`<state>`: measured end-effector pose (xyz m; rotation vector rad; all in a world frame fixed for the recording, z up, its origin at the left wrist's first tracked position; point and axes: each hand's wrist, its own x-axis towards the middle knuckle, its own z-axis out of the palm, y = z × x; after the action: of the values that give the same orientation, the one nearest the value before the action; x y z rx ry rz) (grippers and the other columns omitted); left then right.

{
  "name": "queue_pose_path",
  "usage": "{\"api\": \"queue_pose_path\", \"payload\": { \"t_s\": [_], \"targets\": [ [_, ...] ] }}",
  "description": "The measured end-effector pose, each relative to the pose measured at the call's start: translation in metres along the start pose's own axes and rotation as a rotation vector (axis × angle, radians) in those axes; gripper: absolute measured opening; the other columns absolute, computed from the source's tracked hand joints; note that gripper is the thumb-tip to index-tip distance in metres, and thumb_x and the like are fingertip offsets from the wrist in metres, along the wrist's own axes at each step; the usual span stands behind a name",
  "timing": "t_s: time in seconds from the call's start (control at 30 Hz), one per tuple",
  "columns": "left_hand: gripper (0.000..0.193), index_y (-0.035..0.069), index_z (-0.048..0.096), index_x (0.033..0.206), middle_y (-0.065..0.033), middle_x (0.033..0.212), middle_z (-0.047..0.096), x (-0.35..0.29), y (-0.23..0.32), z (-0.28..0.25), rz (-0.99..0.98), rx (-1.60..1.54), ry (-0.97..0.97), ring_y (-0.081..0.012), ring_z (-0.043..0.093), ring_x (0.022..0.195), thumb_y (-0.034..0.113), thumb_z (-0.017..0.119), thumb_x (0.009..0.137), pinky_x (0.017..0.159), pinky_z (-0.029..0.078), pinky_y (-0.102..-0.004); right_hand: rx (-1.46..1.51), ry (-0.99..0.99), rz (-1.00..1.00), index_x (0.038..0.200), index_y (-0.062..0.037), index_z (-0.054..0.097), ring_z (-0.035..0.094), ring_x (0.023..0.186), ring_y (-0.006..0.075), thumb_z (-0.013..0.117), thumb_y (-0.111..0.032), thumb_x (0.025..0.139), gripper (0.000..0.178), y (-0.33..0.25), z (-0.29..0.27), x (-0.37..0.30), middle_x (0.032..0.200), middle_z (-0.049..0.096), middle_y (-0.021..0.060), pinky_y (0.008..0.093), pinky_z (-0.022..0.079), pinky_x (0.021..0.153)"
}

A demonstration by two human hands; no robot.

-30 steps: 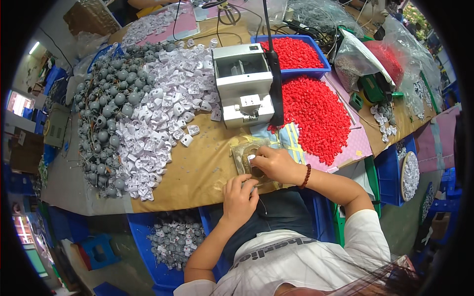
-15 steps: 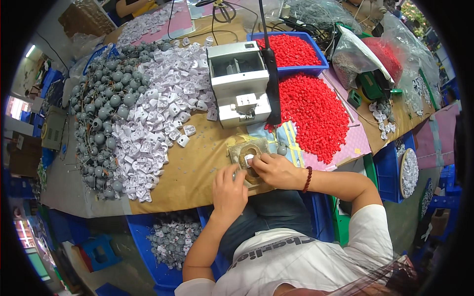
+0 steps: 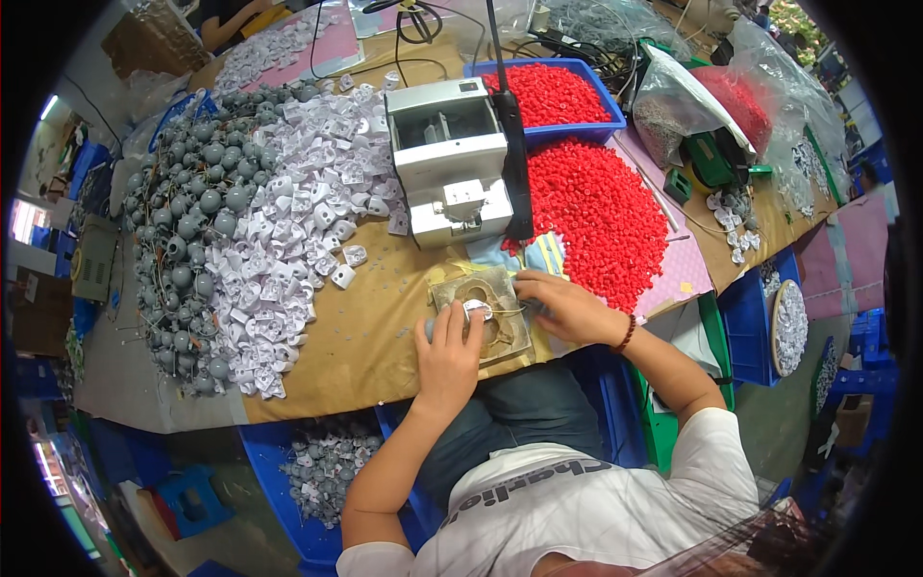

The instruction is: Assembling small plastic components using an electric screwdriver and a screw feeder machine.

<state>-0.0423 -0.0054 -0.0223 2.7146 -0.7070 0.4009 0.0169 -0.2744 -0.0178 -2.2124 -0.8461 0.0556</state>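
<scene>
A small white plastic housing (image 3: 477,309) sits in the hollow of a worn, squarish fixture block (image 3: 514,338) at the table's front edge. My left hand (image 3: 449,358) reaches over the block's left side, its fingertips pressed against the housing. Something rounded and grey (image 3: 429,329) shows beside its outer fingers, partly covered. To the right of the housing, my right hand (image 3: 574,310) is curled with its fingertips drawn together over the block's right edge. Whatever these fingers pinch is hidden; a thin line runs from the housing toward them.
A white and grey machine (image 3: 452,163) stands behind the block. Piles of white housings (image 3: 288,240) and grey balls with wires (image 3: 192,231) spread at left. Red caps (image 3: 596,226) lie heaped at right before a blue bin (image 3: 615,120). More bins stand below the table.
My left hand has lowered onto the housing in the block. My right hand has drawn off the housing to the right, over where a grey ball lay. The whole view has shifted slightly.
</scene>
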Motion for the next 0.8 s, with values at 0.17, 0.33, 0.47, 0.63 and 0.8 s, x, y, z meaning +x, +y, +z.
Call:
{"api": "queue_pose_path", "payload": {
  "t_s": [0.17,0.33,0.47,0.63,0.8],
  "targets": [
    [0.048,0.006,0.068,0.127,-0.0207,0.133,0.062,-0.002,-0.007,0.000,0.024,-0.048,0.038,-0.0341,0.058,0.123,0.000,0.070,0.080,0.103,0.042,-0.0562,0.106,0.253,0.124,0.122,-0.0018,0.060,0.067,0.094,0.0243,0.070,0.001,0.088,0.036,0.013,0.025,0.002,0.107,0.066,0.0118,0.0357,0.056,0.080],
    [0.046,0.007,0.071,0.124,-0.0178,0.130,0.063,0.001,-0.009,-0.001,0.015,-0.065,0.058,-0.0312,0.060,0.121,0.000,0.071,0.078,0.102,0.042,-0.0515,1.153,0.233,0.421,0.124,-0.0035,0.060,0.064,0.080,0.0113,0.070,0.003,0.090,0.036,-0.002,0.021,0.027,0.111,0.066,0.0094,0.0253,0.054,0.067],
    [0.044,0.010,0.073,0.121,-0.0148,0.128,0.064,0.003,-0.013,-0.004,0.010,-0.111,0.064,-0.0298,0.060,0.120,0.002,0.072,0.077,0.100,0.042,-0.0474,1.473,0.009,0.547,0.121,-0.0021,0.063,0.063,0.075,0.0099,0.075,-0.001,0.091,0.033,-0.010,0.011,0.045,0.103,0.068,0.0075,0.0251,0.053,0.065],
    [0.041,0.012,0.074,0.117,-0.0127,0.129,0.064,0.004,-0.020,-0.001,0.016,-0.155,0.076,-0.0293,0.060,0.121,0.005,0.074,0.076,0.100,0.042,-0.0463,0.820,-0.096,0.478,0.104,0.0014,0.072,0.068,0.080,0.0131,0.085,-0.015,0.088,0.027,-0.021,0.015,0.060,0.089,0.074,0.0070,0.0293,0.056,0.072],
    [0.036,0.011,0.075,0.111,-0.0122,0.128,0.064,0.003,-0.021,0.001,0.013,-0.179,0.084,-0.0293,0.060,0.121,0.006,0.074,0.076,0.100,0.043,-0.0461,0.211,0.054,0.203,0.104,0.0006,0.071,0.069,0.076,0.0193,0.087,-0.019,0.085,0.032,-0.020,0.032,0.057,0.087,0.071,0.0102,0.0324,0.055,0.069]
  ]
}}
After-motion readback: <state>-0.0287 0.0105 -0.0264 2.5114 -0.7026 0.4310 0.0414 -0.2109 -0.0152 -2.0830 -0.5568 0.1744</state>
